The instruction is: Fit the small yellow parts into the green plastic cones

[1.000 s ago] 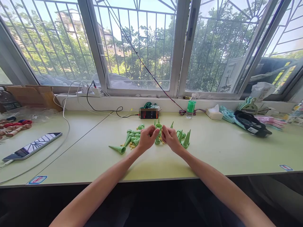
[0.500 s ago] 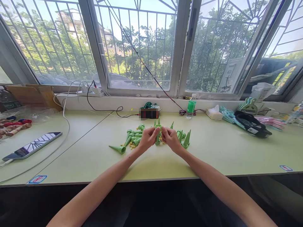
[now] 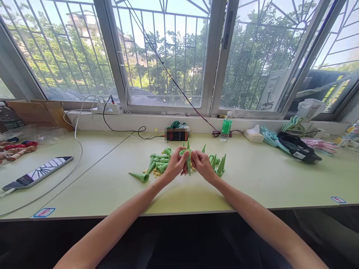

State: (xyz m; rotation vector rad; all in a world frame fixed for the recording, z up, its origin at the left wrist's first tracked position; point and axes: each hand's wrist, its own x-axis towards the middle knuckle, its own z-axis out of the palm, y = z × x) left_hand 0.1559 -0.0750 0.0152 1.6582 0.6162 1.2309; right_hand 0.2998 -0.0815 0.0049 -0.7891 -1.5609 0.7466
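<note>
My left hand (image 3: 177, 162) is closed around a green plastic watering spike (image 3: 189, 166), its tip pointing down and its wide collar at the top. Close beside it, my right hand (image 3: 201, 163) is pinched at the spike's right side; whatever small piece its fingertips hold is hidden. Left of my hands lies a loose pile of green spikes (image 3: 153, 163), with small yellow pieces (image 3: 157, 174) scattered among them. One spike (image 3: 139, 176) lies on its side at the pile's near left. To the right, several more spikes (image 3: 221, 166) stand with their tips up.
A phone-like device (image 3: 179, 135) with a cable stands behind the pile. Further right are a water bottle (image 3: 226, 127), a tissue box (image 3: 254, 135) and a black strap-like item (image 3: 299, 147). A phone (image 3: 37, 172) with a white cable lies at the left of the table (image 3: 112, 194).
The spike in my left hand has tilted, and its tip now shows below my fingers. My right hand has stayed beside it, still pinched.
</note>
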